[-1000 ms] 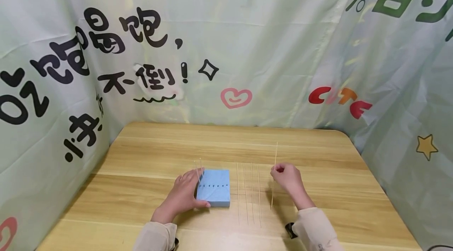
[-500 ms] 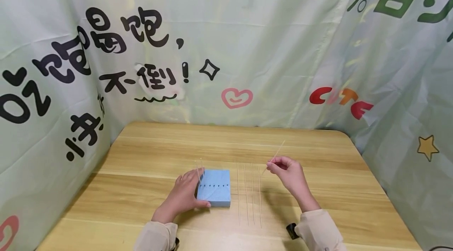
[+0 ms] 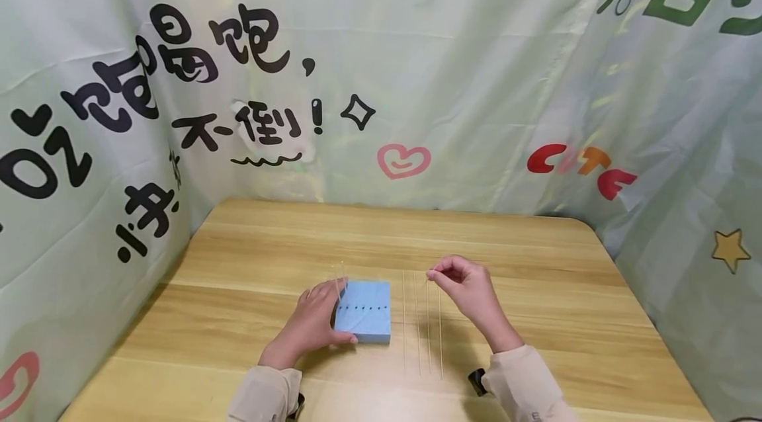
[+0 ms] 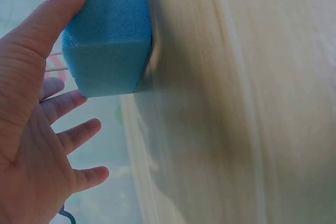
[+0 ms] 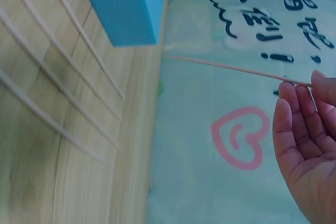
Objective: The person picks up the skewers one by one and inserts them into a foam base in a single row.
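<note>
A blue foam block (image 3: 370, 321) lies on the table with a row of small dark holes across its top. My left hand (image 3: 306, 324) holds it at its left side, thumb at the near edge and index finger at the far corner. Two thin sticks (image 3: 338, 290) stand up at the block's left side, partly behind the fingers. My right hand (image 3: 467, 286) pinches one end of a thin wooden skewer (image 5: 226, 66) between thumb and index finger, above the table. In the right wrist view the skewer's free end points toward the block, apart from it.
Several more skewers (image 3: 418, 336) lie side by side on the wooden table (image 3: 268, 237), between the block and my right hand. A printed cloth (image 3: 464, 91) hangs behind the table and along its sides.
My right hand has moved left with the skewer, tilting it from nearly upright toward the block, and is now over the far ends of the lying skewers. The left hand keeps its hold.
</note>
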`<state>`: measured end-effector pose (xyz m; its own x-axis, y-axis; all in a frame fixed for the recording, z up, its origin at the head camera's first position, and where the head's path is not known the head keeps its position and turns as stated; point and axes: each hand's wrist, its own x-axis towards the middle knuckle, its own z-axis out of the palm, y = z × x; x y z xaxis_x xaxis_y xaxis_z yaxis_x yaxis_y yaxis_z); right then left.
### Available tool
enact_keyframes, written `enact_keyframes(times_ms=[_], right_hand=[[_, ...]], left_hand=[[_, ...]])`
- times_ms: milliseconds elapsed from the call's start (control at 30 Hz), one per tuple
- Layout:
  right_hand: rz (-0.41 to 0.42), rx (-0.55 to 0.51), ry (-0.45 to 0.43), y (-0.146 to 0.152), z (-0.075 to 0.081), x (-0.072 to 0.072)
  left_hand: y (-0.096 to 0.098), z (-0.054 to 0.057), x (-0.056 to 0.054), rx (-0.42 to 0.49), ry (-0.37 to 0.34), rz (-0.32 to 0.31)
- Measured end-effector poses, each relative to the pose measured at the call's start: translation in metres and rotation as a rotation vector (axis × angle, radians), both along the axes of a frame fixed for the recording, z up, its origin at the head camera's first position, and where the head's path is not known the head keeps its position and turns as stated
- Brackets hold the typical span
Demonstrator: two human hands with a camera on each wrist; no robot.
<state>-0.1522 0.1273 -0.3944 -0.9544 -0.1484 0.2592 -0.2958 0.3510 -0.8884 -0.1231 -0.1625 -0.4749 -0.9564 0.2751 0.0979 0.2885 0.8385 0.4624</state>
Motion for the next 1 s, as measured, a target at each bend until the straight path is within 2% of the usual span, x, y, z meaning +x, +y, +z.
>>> enact_keyframes(times_ms=[533,1000], right_hand=[[0.148,0.021,0.143,-0.059,-0.002,0.001],[0.233,0.01,0.191,-0.093,-0.007,-0.004]], left_hand=[[-0.002,0.001,-0.001,0.001,-0.002,-0.013],[-0.005,-0.001,-0.003,0.0,0.037,-0.027]])
